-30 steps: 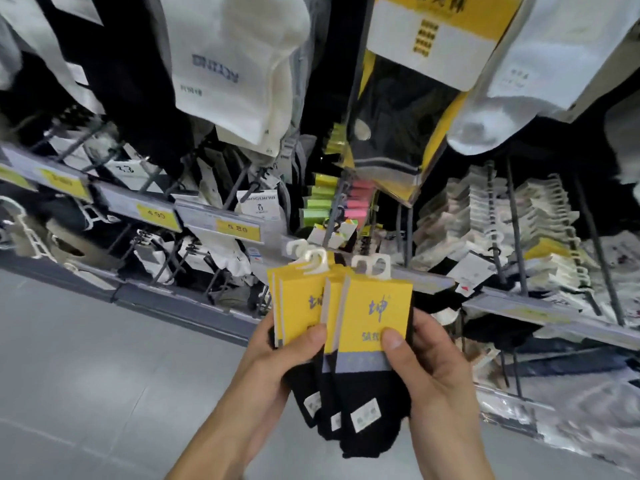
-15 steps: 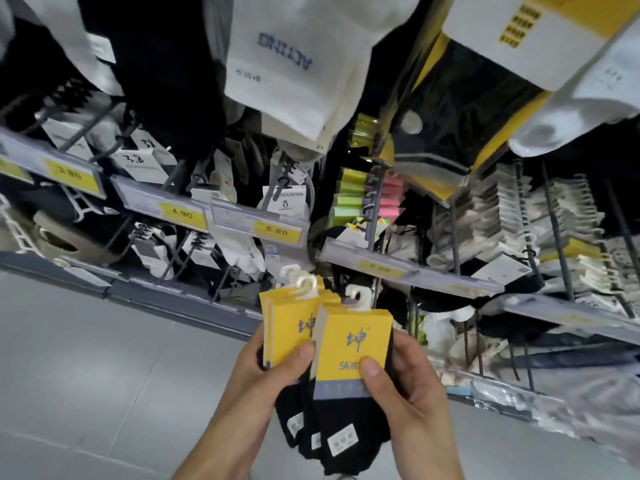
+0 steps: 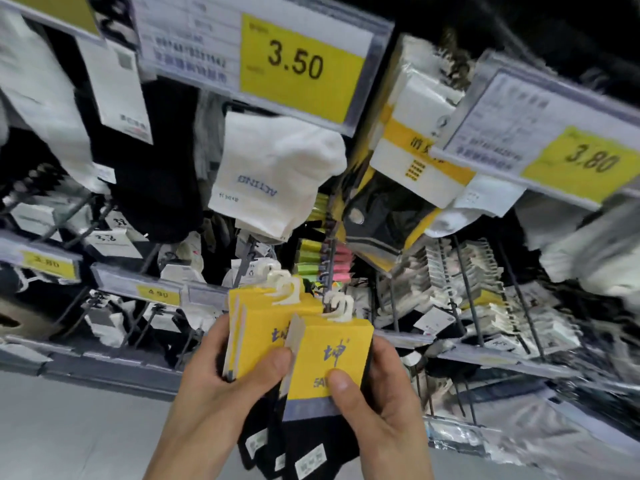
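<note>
The view swung up and closer to the rack, so the 3.50 tag (image 3: 298,64) and the 3.80 tag (image 3: 588,161) came into sight along the top and less floor showed. The left hand (image 3: 207,382) and right hand (image 3: 377,403) rose with the packs (image 3: 259,337) towards the pegs. The front pack (image 3: 329,362) slid further over the others, and its hook (image 3: 337,306) came up just beside a peg (image 3: 327,268).
</note>
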`<state>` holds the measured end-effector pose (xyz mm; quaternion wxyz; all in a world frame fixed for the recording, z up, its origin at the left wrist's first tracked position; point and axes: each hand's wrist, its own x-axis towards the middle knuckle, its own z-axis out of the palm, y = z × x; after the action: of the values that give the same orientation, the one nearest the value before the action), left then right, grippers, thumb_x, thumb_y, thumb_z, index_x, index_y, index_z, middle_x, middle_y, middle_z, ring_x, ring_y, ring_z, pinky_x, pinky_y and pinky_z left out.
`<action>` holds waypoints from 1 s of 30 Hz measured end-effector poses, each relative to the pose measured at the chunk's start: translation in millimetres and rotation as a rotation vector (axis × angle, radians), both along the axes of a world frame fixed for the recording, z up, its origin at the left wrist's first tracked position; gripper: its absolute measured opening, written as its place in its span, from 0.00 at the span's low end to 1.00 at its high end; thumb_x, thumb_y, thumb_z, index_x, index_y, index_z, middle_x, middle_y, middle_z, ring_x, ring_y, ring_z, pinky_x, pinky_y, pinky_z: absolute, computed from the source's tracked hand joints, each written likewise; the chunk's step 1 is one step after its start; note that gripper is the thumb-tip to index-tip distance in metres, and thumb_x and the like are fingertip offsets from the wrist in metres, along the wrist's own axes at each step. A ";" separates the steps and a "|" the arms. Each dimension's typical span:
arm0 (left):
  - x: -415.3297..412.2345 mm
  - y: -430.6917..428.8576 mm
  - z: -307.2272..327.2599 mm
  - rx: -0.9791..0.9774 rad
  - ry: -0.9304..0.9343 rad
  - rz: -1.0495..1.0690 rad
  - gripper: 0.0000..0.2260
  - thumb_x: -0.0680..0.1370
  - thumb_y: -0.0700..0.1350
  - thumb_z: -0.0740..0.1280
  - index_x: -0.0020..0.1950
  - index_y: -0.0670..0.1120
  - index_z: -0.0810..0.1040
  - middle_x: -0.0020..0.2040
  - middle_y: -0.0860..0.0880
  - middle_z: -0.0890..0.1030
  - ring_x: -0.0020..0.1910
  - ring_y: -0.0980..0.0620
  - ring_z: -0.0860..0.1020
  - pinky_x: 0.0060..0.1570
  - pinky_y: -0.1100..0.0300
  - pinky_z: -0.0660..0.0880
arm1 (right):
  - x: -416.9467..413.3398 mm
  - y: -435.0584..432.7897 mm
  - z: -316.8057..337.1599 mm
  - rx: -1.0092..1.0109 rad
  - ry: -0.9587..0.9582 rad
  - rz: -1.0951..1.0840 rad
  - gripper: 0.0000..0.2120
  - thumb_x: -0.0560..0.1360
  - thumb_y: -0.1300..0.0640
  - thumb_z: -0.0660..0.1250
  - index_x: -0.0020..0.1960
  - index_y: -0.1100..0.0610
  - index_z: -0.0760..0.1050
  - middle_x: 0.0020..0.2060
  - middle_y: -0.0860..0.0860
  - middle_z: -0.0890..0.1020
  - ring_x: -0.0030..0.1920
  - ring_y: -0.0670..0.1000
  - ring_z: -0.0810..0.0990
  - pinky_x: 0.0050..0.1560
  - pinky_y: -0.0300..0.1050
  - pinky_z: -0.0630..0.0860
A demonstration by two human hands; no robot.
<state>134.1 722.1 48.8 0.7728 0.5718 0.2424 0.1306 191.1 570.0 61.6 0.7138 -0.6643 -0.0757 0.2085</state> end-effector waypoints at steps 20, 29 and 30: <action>-0.9 -75.2 -65.5 0.002 0.040 0.177 0.26 0.55 0.64 0.78 0.50 0.61 0.84 0.47 0.54 0.87 0.46 0.56 0.86 0.47 0.55 0.77 | -16.8 -68.4 -55.2 0.105 0.001 -0.109 0.14 0.76 0.58 0.66 0.58 0.45 0.80 0.53 0.47 0.86 0.54 0.45 0.84 0.50 0.34 0.78; 14.4 -94.4 -98.8 0.014 0.100 0.166 0.33 0.47 0.69 0.80 0.48 0.58 0.85 0.42 0.52 0.87 0.38 0.56 0.85 0.35 0.66 0.80 | 37.3 -131.9 -128.8 0.054 0.056 -0.315 0.11 0.77 0.65 0.66 0.59 0.57 0.78 0.50 0.52 0.86 0.49 0.48 0.83 0.48 0.36 0.77; 15.5 -97.0 -102.6 0.002 0.104 0.150 0.33 0.47 0.69 0.80 0.48 0.58 0.85 0.43 0.52 0.87 0.38 0.55 0.86 0.34 0.66 0.79 | 46.4 -131.4 -138.2 0.013 0.032 -0.315 0.12 0.78 0.66 0.65 0.59 0.56 0.77 0.50 0.51 0.86 0.50 0.48 0.83 0.50 0.38 0.77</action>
<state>149.6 625.1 -53.8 0.7467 0.5587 0.3242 0.1585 237.5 438.6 -76.6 0.7429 -0.6600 0.0396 0.1040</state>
